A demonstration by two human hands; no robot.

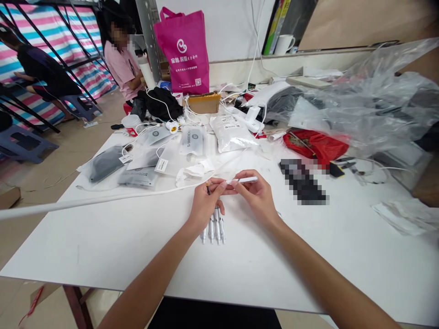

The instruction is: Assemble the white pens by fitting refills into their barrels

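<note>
In front of me, a white pen (pixel 247 179) lies nearly level between my two hands above the table. My right hand (pixel 255 195) is closed round its barrel with thumb and fingers. The fingertips of my left hand (pixel 205 203) pinch the pen's left end. A thin dark piece with an orange tip (pixel 208 188) pokes up between my left fingers; its kind is unclear. Just below my hands, several white and clear pens (pixel 217 230) lie side by side on the white table (pixel 137 246), their upper ends partly hidden by my left hand.
Packed pouches (pixel 139 176) and a white cable (pixel 103 201) lie left. A plastic parcel (pixel 231 132), a magenta bag (pixel 185 50) and a red bag (pixel 317 145) stand or lie farther back. A blurred dark object (pixel 303 182) is at right. Two people sit back left.
</note>
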